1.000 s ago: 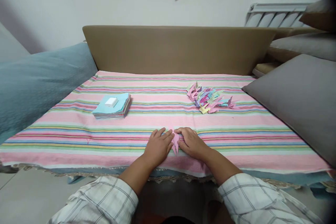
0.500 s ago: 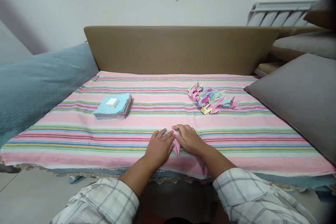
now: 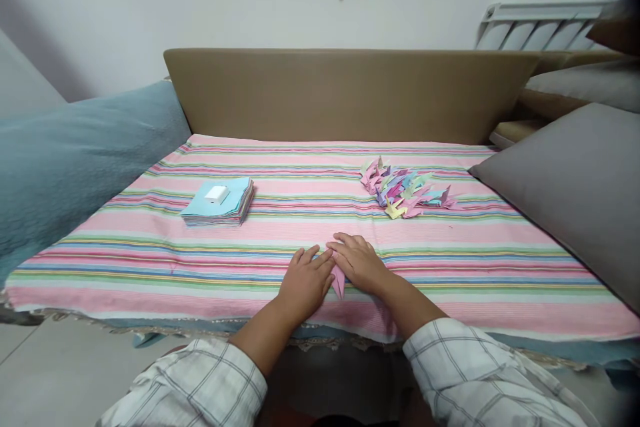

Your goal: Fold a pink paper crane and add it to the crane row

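Note:
A narrow pink folded paper lies on the striped cloth in front of me, its pointed, split lower end towards me. My left hand holds the paper's left side, index fingertip and thumb on it, the other fingers spread over the cloth. From the right, my right hand grips the paper's upper part, with the thumb near my left index finger. The hands hide much of the upper half of the paper. Beyond my right hand is a heap of folded paper cranes in several colours.
At the left stands a stack of square paper, blue on top, with a small white block on it. Striped cloth covers the seat. A grey cushion leans at the right, a blue-covered armrest at the left, a brown backrest behind.
My right hand's fingers have shifted slightly up and over the top of the pink paper, covering more of it. The left hand keeps its place. The whole view has moved a little.

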The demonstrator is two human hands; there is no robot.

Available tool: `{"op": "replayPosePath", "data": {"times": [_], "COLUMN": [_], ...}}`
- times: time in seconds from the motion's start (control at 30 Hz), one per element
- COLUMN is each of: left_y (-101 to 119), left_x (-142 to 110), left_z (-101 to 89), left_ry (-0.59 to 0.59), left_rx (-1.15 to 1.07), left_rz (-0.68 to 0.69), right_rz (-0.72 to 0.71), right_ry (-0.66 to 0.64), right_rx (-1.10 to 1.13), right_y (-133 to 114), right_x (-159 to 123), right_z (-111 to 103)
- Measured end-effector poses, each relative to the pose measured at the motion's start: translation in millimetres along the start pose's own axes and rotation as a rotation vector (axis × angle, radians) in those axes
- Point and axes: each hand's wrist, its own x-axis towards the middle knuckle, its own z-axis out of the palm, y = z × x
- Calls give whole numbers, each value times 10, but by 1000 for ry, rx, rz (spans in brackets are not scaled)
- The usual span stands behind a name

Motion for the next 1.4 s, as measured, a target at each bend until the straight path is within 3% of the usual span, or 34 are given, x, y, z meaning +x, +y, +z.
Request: {"op": "replayPosePath", "data": {"times": [0.23,0.43,0.53,0.73,1.0,1.4], "left_y": [-3,1,2,5,-22,-16], "left_x": [-2,-4,-7,-31,-31,-104], "left_z": [-3,-8,-9,-7,26,25], "left_ry": [-12,-4,-8,13,82,149], "left_rx": [-9,-10,-6,-12,-92,-86], "left_rz": [-7,-5,-9,-7,-93,-18], "right_rz": [58,-7,-63,-92,-63,-59], "right_ry": [81,191,127,14,-11,-5], "right_rx": [-9,265,313,199,120,74], "right_y": [-1,101,107,49,13,-27], "right_x": [94,79,29,19,17,-4], "right_z": [77,23,-5,11,11,24]}}
